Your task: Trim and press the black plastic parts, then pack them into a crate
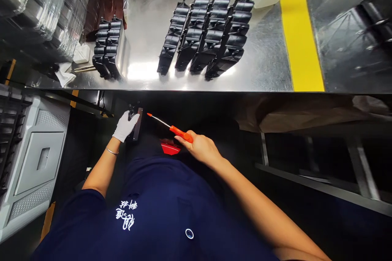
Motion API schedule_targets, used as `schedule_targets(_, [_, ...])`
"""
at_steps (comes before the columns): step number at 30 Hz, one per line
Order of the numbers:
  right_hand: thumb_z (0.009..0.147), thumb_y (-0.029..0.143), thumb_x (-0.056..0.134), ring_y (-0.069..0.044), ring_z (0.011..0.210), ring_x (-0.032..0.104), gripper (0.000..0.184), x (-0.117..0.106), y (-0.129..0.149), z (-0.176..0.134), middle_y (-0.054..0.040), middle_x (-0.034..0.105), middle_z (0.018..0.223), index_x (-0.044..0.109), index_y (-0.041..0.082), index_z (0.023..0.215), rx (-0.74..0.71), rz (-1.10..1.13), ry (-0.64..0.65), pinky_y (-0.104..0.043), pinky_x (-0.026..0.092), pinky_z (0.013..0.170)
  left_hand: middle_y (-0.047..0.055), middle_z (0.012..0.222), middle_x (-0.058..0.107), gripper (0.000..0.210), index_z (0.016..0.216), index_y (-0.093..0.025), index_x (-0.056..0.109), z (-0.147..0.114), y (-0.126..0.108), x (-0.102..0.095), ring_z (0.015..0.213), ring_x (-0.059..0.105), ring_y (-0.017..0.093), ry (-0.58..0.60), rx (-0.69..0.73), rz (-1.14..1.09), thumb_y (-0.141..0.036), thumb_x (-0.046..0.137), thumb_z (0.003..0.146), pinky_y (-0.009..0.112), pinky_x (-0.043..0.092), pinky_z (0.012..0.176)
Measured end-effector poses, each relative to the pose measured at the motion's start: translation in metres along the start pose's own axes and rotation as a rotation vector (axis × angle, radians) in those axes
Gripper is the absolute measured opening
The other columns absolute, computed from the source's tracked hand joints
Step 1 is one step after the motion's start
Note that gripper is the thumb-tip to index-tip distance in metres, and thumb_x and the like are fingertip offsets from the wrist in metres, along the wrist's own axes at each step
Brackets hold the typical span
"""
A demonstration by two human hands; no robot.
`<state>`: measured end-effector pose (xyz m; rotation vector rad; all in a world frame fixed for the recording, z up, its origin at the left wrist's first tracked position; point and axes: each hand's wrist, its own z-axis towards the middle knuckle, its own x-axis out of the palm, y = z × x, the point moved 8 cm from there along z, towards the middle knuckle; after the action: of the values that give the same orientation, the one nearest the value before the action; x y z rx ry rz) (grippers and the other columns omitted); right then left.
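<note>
You are wearing 1 camera on your head, and it is looking forward and steeply down past your chest. Your navy-blue cloth shirt is filling the bottom middle, close to the lens. Your white-gloved left hand and bare right hand are showing farther out, near mid-height. Beyond them, you are seeing the shiny grey metal tabletop from above, its front edge running almost level across the view. The wide view is also taking in a grey plastic crate at left and a grey metal frame at lower right.
</note>
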<state>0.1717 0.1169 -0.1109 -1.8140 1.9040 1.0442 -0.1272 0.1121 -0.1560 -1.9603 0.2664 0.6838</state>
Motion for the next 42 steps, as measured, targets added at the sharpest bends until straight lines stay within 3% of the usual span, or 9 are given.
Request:
schedule_targets(19, [0.091,0.066,0.033,-0.024,0.078,0.067,0.050,0.005,-0.004,0.003,-0.0047,0.069,0.077,0.058,0.023,0.095,0.012,0.068,0.019,-0.027,0.041,0.063,0.007,0.091,0.067,0.034,0.097,-0.022,0.062,-0.014,-0.021,0.006,0.085,0.061,0.023,0.036,0.024,0.122,-0.052,0.062,0.081,0.033,0.044,0.082])
schedule_targets(25, [0.091,0.066,0.035,-0.023,0.077,0.065,0.051,0.011,0.001,-0.007,-0.0052,0.069,0.080,0.061,0.022,0.091,-0.128,0.153,0.108,-0.028,0.041,0.065,0.014,0.105,0.067,0.045,0.104,-0.018,0.060,0.004,0.007,-0.031,0.098,0.061,0.028,-0.068,-0.216,0.132,-0.056,0.059,0.080,0.036,0.043,0.087])
schedule_targets(27, [0.089,0.068,0.037,-0.023,0.075,0.065,0.053,0.013,0.005,-0.013,-0.0046,0.069,0.080,0.063,0.022,0.090,-0.211,0.201,0.178,-0.027,0.040,0.064,0.014,0.107,0.067,0.045,0.103,-0.018,0.060,0.004,0.013,-0.038,0.100,0.061,0.029,0.020,-0.252,0.228,-0.056,0.059,0.079,0.036,0.043,0.086])
schedule_targets(30, [0.086,0.072,0.037,-0.021,0.073,0.064,0.057,0.014,0.006,-0.018,-0.0040,0.069,0.081,0.064,0.022,0.089,-0.292,0.269,0.239,-0.027,0.040,0.063,0.011,0.100,0.068,0.043,0.095,-0.019,0.063,-0.008,0.009,-0.038,0.094,0.062,0.028,0.257,-0.229,0.393,-0.056,0.063,0.074,0.036,0.045,0.084])
schedule_targets(32, [0.086,0.073,0.038,-0.022,0.073,0.065,0.056,0.013,0.002,-0.016,-0.0043,0.070,0.081,0.063,0.022,0.087,-0.288,0.253,0.221,-0.027,0.039,0.063,0.008,0.092,0.068,0.042,0.090,-0.018,0.064,-0.019,-0.009,-0.041,0.089,0.062,0.025,0.378,-0.154,0.353,-0.057,0.064,0.073,0.034,0.047,0.080])
schedule_targets(34, [0.086,0.070,0.041,-0.023,0.075,0.065,0.052,0.012,0.000,-0.014,-0.0046,0.070,0.082,0.061,0.022,0.088,-0.275,0.204,0.188,-0.027,0.039,0.064,0.005,0.087,0.067,0.044,0.091,-0.017,0.064,-0.026,-0.043,-0.054,0.084,0.062,0.022,0.391,-0.065,0.188,-0.057,0.063,0.074,0.032,0.049,0.076])
schedule_targets(36, [0.087,0.068,0.044,-0.024,0.078,0.066,0.048,0.013,0.002,-0.012,-0.0045,0.071,0.083,0.061,0.023,0.091,-0.276,0.166,0.173,-0.027,0.038,0.064,0.003,0.086,0.067,0.046,0.097,-0.016,0.063,-0.021,-0.088,-0.078,0.080,0.062,0.020,0.273,0.011,0.004,-0.057,0.063,0.075,0.030,0.051,0.073])
schedule_targets(39, [0.086,0.065,0.047,-0.025,0.080,0.068,0.044,0.017,0.010,-0.014,-0.0048,0.072,0.086,0.061,0.024,0.093,-0.296,0.161,0.184,-0.027,0.040,0.065,0.003,0.094,0.067,0.044,0.103,-0.018,0.062,0.010,-0.162,-0.109,0.086,0.062,0.019,0.011,0.184,-0.127,-0.053,0.064,0.077,0.031,0.052,0.080])
schedule_targets(42, [0.086,0.062,0.049,-0.025,0.082,0.068,0.040,0.017,0.016,-0.018,-0.0052,0.072,0.088,0.062,0.024,0.093,-0.307,0.170,0.180,-0.027,0.041,0.067,0.006,0.099,0.065,0.039,0.099,-0.015,0.061,0.067,-0.222,-0.107,0.097,0.060,0.021,-0.146,0.351,-0.052,-0.044,0.070,0.075,0.035,0.048,0.094])
